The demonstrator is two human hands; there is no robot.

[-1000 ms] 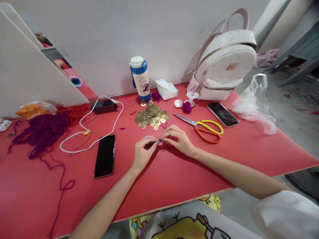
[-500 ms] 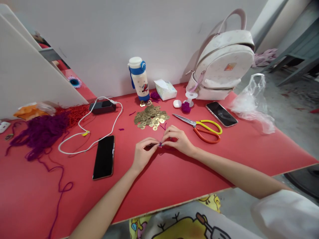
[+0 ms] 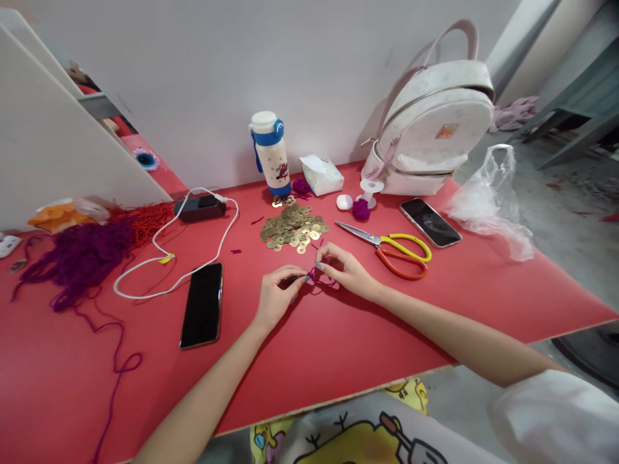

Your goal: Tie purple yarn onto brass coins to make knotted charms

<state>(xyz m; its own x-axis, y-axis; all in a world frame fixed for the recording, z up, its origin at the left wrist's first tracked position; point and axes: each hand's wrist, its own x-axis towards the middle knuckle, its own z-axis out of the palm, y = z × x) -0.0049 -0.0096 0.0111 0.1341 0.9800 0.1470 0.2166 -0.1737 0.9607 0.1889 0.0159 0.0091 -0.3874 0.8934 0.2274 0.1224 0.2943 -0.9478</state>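
Over the red table, my left hand (image 3: 276, 298) is closed in a pinch around one part of a purple yarn (image 3: 331, 283). Something dark brown shows between its thumb and fingers, too hidden to name. My right hand (image 3: 349, 276), just to the right, pinches the same yarn between thumb and index finger, its other fingers curled. Loose strands hang in the small gap between the hands and lie below the right one. Beyond the fingertips spreads a heap of brass-coloured coins with holes (image 3: 293, 227). Scissors (image 3: 387, 242) with yellow and orange handles lie to the right, blades towards the coins.
A black phone (image 3: 202, 308), white cable (image 3: 153, 298) and purple yarn pile (image 3: 87, 254) lie left. Along the wall stand a bottle (image 3: 271, 158), tissue pack (image 3: 324, 179), spool (image 3: 371, 187) and white backpack (image 3: 425, 135). Another phone (image 3: 429, 222) and a plastic bag (image 3: 493, 206) lie right.
My fingertips have parted slightly, the right hand drawing back a little from the left. More of the purple yarn now shows between and under them.
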